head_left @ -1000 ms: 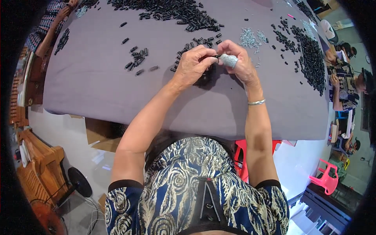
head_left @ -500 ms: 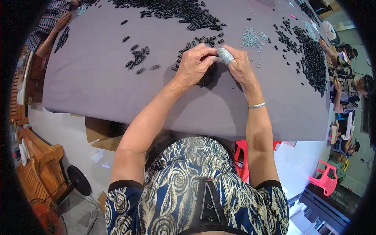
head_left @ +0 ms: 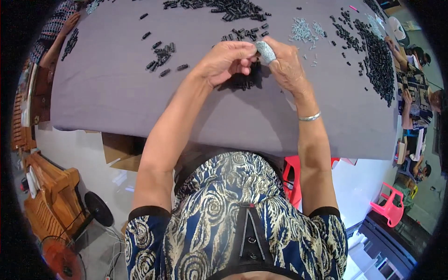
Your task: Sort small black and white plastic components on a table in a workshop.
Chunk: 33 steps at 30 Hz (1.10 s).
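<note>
My left hand and my right hand meet fingertip to fingertip above the grey tablecloth. Thumb and forefinger of the left are pinched together, its other fingers curled loosely. A speckled grey-white wrapping covers one digit of the right hand, which is closed too. Whatever sits between the fingertips is too small and hidden to name. Beneath and just beyond the hands lie short black cylindrical pieces, partly covered by them. A looser cluster of black pieces lies to the left.
A large heap of black pieces spreads at the far side. Small pale grey pieces lie to the right, before another black heap. Other people's hands rest at the left and right edges. A fan stands below left.
Both hands have shifted slightly farther over the table, still together. The left hand has turned and its lower fingers have loosened. The whole view has shifted a little.
</note>
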Each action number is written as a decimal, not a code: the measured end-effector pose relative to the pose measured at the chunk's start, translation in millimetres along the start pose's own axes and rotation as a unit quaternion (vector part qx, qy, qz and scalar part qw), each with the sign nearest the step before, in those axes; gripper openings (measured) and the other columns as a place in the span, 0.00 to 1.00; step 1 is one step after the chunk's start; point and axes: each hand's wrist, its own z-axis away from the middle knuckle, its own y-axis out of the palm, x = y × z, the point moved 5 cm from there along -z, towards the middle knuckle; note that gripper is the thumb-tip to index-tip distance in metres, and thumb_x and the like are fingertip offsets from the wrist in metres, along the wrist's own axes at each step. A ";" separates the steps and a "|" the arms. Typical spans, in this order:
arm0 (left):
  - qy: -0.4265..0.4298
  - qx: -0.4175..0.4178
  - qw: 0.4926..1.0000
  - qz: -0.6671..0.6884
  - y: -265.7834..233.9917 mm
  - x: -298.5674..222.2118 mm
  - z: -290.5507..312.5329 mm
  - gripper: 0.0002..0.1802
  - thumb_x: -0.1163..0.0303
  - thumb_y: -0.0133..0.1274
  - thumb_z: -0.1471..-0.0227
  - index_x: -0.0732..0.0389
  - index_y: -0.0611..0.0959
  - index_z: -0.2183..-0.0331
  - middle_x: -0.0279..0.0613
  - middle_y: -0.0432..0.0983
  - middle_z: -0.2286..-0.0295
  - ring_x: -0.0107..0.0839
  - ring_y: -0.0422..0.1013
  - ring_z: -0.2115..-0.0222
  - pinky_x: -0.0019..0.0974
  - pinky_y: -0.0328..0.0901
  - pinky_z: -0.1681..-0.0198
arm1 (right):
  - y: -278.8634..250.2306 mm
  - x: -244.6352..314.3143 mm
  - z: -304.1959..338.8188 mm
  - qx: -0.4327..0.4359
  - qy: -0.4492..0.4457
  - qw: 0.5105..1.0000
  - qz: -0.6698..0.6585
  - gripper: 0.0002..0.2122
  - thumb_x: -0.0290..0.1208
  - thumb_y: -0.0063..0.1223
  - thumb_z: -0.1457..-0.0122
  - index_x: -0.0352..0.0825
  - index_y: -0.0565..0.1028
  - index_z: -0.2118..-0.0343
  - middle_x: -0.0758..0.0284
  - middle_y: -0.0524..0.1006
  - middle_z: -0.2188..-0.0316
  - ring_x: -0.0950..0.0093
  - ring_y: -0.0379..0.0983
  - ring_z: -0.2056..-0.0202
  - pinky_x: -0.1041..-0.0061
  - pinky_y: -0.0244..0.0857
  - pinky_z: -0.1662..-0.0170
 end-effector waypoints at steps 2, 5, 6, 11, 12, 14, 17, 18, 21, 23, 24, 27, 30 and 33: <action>-0.016 0.033 0.999 0.028 -4.2 -3.1 -2.2 0.09 0.70 0.54 0.47 0.66 0.78 0.65 0.34 0.72 0.75 0.17 0.67 0.80 0.24 0.71 0.75 | 3.9 2.4 -1.3 -0.013 -0.022 0.999 0.037 0.02 0.22 0.44 0.47 0.31 0.68 0.72 0.55 0.69 0.81 0.54 0.65 0.78 0.67 0.63 0.74; 0.007 0.001 1.000 -0.005 -1.6 -2.5 -3.9 0.10 0.71 0.56 0.48 0.66 0.79 0.65 0.34 0.73 0.76 0.18 0.68 0.80 0.24 0.70 0.75 | 0.4 -1.0 -0.4 -0.036 -0.058 0.994 0.090 0.03 0.24 0.44 0.46 0.31 0.69 0.71 0.54 0.70 0.80 0.54 0.68 0.76 0.66 0.63 0.73; 0.039 -0.010 0.998 -0.054 -0.3 -6.5 -3.4 0.10 0.71 0.56 0.49 0.67 0.80 0.65 0.34 0.74 0.76 0.19 0.68 0.80 0.24 0.70 0.75 | -0.2 -4.5 -1.4 -0.020 -0.026 0.996 0.077 0.03 0.24 0.44 0.47 0.32 0.69 0.70 0.54 0.70 0.80 0.54 0.68 0.76 0.66 0.63 0.73; 0.177 -0.109 0.951 -0.229 8.4 -10.3 0.2 0.07 0.73 0.57 0.51 0.66 0.82 0.68 0.32 0.74 0.78 0.19 0.69 0.80 0.23 0.67 0.77 | -3.2 -17.4 -2.3 0.003 0.025 0.998 0.059 0.07 0.25 0.43 0.49 0.33 0.71 0.68 0.55 0.71 0.79 0.54 0.68 0.76 0.65 0.63 0.72; 0.175 -0.108 0.951 -0.229 10.7 -9.0 0.5 0.07 0.73 0.57 0.51 0.66 0.82 0.68 0.32 0.74 0.78 0.19 0.69 0.80 0.23 0.67 0.77 | -2.3 -18.6 -1.5 -0.005 0.028 0.999 0.039 0.08 0.26 0.42 0.49 0.33 0.72 0.67 0.56 0.72 0.79 0.55 0.68 0.77 0.65 0.63 0.72; 0.308 -0.138 0.854 -0.395 21.3 -21.6 8.0 0.07 0.74 0.58 0.53 0.66 0.83 0.69 0.32 0.73 0.78 0.19 0.69 0.81 0.23 0.65 0.77 | -1.9 -23.7 -1.8 -0.014 0.032 0.999 0.018 0.09 0.26 0.41 0.49 0.34 0.72 0.66 0.56 0.72 0.79 0.55 0.68 0.77 0.64 0.63 0.72; 0.387 -0.184 0.760 -0.488 23.3 -24.6 12.4 0.07 0.75 0.58 0.54 0.66 0.83 0.68 0.33 0.73 0.79 0.19 0.69 0.81 0.23 0.65 0.77 | 0.5 -29.9 -4.6 -0.004 0.001 0.999 0.046 0.11 0.28 0.40 0.49 0.34 0.73 0.65 0.55 0.73 0.77 0.56 0.68 0.77 0.65 0.63 0.71; 0.390 -0.182 0.759 -0.489 25.0 -25.1 11.1 0.07 0.75 0.58 0.54 0.66 0.83 0.68 0.33 0.73 0.79 0.19 0.69 0.81 0.23 0.65 0.77 | -0.1 -31.0 -5.8 -0.016 -0.017 1.000 0.019 0.11 0.29 0.40 0.49 0.33 0.73 0.66 0.56 0.73 0.78 0.58 0.68 0.78 0.66 0.63 0.72; 0.313 -0.171 0.865 -0.354 18.1 -21.8 5.5 0.06 0.76 0.57 0.53 0.66 0.83 0.69 0.33 0.74 0.77 0.19 0.70 0.79 0.23 0.65 0.76 | 2.5 -33.7 -4.9 -0.025 0.022 0.999 -0.041 0.10 0.29 0.39 0.49 0.32 0.72 0.68 0.60 0.71 0.79 0.65 0.67 0.79 0.69 0.62 0.73; 0.276 -0.162 0.889 -0.327 17.2 -19.5 5.7 0.07 0.78 0.55 0.52 0.67 0.82 0.67 0.32 0.73 0.75 0.19 0.70 0.76 0.23 0.66 0.72 | 6.5 -38.9 1.5 -0.008 0.162 0.976 -0.144 0.09 0.30 0.36 0.47 0.33 0.70 0.73 0.71 0.67 0.82 0.81 0.62 0.79 0.78 0.58 0.76; 0.279 -0.167 0.883 -0.337 19.5 -20.5 8.8 0.07 0.78 0.55 0.51 0.67 0.82 0.67 0.32 0.73 0.75 0.19 0.70 0.76 0.23 0.66 0.72 | 3.9 -39.3 2.7 -0.010 0.158 0.977 -0.142 0.09 0.30 0.36 0.47 0.33 0.70 0.73 0.71 0.67 0.82 0.81 0.62 0.79 0.78 0.58 0.76; 0.294 -0.173 0.874 -0.345 19.1 -21.8 9.1 0.07 0.78 0.56 0.52 0.67 0.82 0.67 0.32 0.72 0.76 0.20 0.69 0.76 0.23 0.66 0.72 | -0.4 -44.4 4.8 -0.036 0.198 0.958 -0.203 0.16 0.45 0.40 0.37 0.37 0.69 0.75 0.81 0.59 0.84 0.90 0.50 0.83 0.88 0.44 0.82; 0.301 -0.160 0.867 -0.363 18.2 -19.9 8.1 0.07 0.78 0.56 0.52 0.67 0.81 0.67 0.32 0.72 0.75 0.20 0.69 0.76 0.23 0.66 0.72 | 4.4 -45.2 4.6 -0.033 0.163 0.970 -0.180 0.15 0.44 0.41 0.37 0.37 0.70 0.74 0.81 0.60 0.83 0.90 0.51 0.82 0.89 0.45 0.82; 0.323 -0.169 0.848 -0.385 17.3 -20.6 7.2 0.08 0.77 0.57 0.54 0.66 0.82 0.68 0.34 0.74 0.75 0.19 0.70 0.79 0.24 0.66 0.75 | 4.3 -40.5 1.0 -0.035 0.109 0.981 -0.154 0.14 0.41 0.41 0.38 0.35 0.71 0.72 0.77 0.63 0.83 0.87 0.56 0.81 0.85 0.51 0.80</action>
